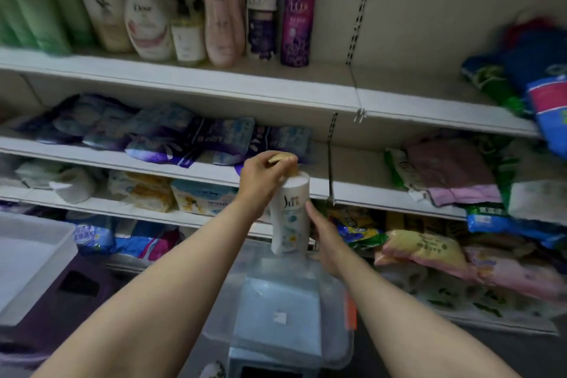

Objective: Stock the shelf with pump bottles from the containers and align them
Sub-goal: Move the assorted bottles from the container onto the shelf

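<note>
A white pump bottle with a gold pump head hangs upright above a clear plastic container. My left hand grips the gold pump at the top. My right hand holds the bottle's lower right side, its fingers hidden behind the body. On the top shelf stands a row of pump bottles: green ones at the left, a white Dove bottle, a pink bottle and a purple bottle at the row's right end. To the right of the purple bottle the shelf board is bare.
Lower shelves hold soft packets, purple and blue at the left, pink and green at the right. A second white bin sits at the lower left. Blue and red packs lie at the top shelf's far right.
</note>
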### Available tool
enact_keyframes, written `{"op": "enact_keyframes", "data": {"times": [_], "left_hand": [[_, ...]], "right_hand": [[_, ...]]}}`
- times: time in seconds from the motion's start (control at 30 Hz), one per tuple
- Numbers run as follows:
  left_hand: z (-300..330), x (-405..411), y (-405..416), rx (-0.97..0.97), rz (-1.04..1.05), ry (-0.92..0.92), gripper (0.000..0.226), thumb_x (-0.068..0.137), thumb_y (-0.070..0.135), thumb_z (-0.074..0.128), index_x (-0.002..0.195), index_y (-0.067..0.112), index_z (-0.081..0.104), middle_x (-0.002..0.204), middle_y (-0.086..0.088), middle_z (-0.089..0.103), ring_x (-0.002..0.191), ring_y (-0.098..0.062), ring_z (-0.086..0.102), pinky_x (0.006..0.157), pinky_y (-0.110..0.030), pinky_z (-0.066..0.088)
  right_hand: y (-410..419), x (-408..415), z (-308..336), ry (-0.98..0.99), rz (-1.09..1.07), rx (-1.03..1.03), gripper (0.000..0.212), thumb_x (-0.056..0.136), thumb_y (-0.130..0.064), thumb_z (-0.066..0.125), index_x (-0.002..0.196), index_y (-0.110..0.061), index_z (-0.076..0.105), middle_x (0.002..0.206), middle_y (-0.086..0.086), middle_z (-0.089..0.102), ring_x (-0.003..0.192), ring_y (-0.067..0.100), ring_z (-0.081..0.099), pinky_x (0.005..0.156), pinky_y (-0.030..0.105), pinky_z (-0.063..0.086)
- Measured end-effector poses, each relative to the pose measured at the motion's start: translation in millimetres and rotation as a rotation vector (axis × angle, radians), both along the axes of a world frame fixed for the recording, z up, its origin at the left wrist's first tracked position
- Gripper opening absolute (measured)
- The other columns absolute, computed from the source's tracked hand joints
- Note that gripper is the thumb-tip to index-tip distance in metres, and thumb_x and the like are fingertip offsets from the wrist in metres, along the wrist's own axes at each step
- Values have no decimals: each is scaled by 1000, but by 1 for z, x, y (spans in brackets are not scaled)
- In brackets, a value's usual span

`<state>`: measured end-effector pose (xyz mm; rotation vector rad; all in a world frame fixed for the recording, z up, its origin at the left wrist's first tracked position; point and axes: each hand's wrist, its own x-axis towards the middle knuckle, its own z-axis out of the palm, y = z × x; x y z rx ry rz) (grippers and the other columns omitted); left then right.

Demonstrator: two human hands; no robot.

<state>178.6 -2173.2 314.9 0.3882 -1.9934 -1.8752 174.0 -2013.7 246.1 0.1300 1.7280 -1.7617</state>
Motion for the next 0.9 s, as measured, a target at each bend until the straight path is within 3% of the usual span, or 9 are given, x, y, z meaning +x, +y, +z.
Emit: {"op": "enact_keyframes", "data": {"times": [0.17, 0.3, 0.4, 0.5, 0.57, 0.63, 0.7, 0.8, 0.9], "left_hand": [[51, -5, 19, 4, 80, 87, 30, 75, 45, 79, 96, 24, 73, 91, 7, 75, 91, -12, 70, 78, -31, 55], [82, -5, 41, 148, 53, 184, 58, 78, 55, 74, 122, 23, 56, 110, 11, 70, 98, 2, 65, 78, -18, 46], [88, -4, 55, 176, 21, 202, 51, 85, 51, 69, 125, 25, 51, 122, 5, 63, 107, -2, 60, 79, -18, 46], [83, 1, 65, 140, -45, 182, 41, 90, 43, 67, 126, 36, 50, 120, 6, 64, 107, -11, 64, 80, -28, 53], [84, 0, 69, 51, -86, 175, 55, 90, 37, 68, 137, 47, 42, 122, 5, 65, 111, -16, 64, 87, -39, 55], [92, -2, 68, -50, -114, 194, 70, 89, 29, 69, 141, 58, 32, 126, 4, 65, 115, -17, 62, 92, -43, 53], [104, -8, 64, -134, -114, 187, 80, 88, 23, 70, 140, 64, 25, 124, 4, 66, 113, -15, 63, 91, -38, 54], [119, -24, 54, -207, -101, 204, 89, 86, 16, 72, 144, 61, 23, 116, 6, 70, 102, -7, 67, 82, -25, 56], [132, -45, 45, -239, -81, 237, 89, 85, 17, 74, 147, 56, 23, 112, 6, 70, 100, -6, 67, 84, -28, 56]], "right_hand": [[10, -2, 56, 39, -64, -172, 49, 70, -72, 69, 107, -40, 73, 110, -8, 73, 108, 21, 64, 81, 49, 57], [13, -5, 90, -2, -140, -303, 55, 75, -68, 70, 114, -30, 69, 115, 2, 71, 102, 26, 67, 61, 39, 59], [14, -13, 113, -6, -163, -368, 65, 75, -73, 67, 122, -27, 68, 122, 5, 68, 110, 29, 62, 69, 42, 56], [17, -27, 134, 32, -145, -447, 60, 76, -75, 62, 113, -28, 75, 117, 9, 73, 110, 34, 64, 80, 49, 57], [19, -36, 149, 89, -127, -509, 53, 80, -74, 58, 104, -31, 78, 109, 11, 76, 105, 37, 69, 84, 55, 57], [19, -44, 163, 148, -126, -525, 48, 85, -72, 55, 94, -32, 81, 102, 8, 77, 91, 32, 75, 71, 50, 61], [17, -52, 176, 185, -146, -520, 48, 88, -68, 54, 93, -30, 81, 98, 7, 78, 82, 27, 77, 63, 42, 61], [10, -67, 191, 274, -193, -463, 47, 88, -64, 58, 111, -27, 74, 104, 7, 77, 95, 31, 74, 79, 49, 60], [3, -85, 205, 382, -234, -390, 48, 86, -61, 64, 116, -25, 72, 108, 4, 76, 101, 30, 72, 90, 52, 57]]}}
